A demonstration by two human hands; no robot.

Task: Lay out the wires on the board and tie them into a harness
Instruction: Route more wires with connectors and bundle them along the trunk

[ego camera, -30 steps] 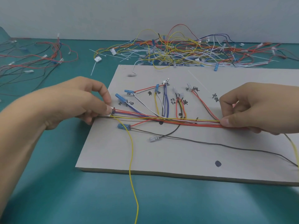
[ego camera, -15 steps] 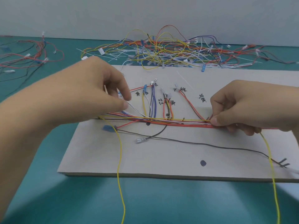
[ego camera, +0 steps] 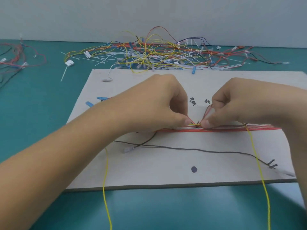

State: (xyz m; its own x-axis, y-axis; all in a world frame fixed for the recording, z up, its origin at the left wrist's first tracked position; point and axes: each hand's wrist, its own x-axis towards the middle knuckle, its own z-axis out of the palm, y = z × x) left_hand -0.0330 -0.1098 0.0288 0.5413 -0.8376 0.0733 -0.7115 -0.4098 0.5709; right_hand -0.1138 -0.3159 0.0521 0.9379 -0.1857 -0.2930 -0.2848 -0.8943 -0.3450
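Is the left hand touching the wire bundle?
Touching. The head view shows the left hand pinching the wire bundle with its fingers on the board.

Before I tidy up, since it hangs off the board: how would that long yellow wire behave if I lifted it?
Probably floppy: the yellow wire droops over the board edge in loose curves. Likely very light, being thin. It may drag, since the right hand seems to pin its upper end.

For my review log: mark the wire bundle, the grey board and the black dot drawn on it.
wire bundle (ego camera: 224, 129), head view, red run right of the hands' pinch.
grey board (ego camera: 166, 173), head view, bare front area.
black dot (ego camera: 194, 169), head view, its centre.
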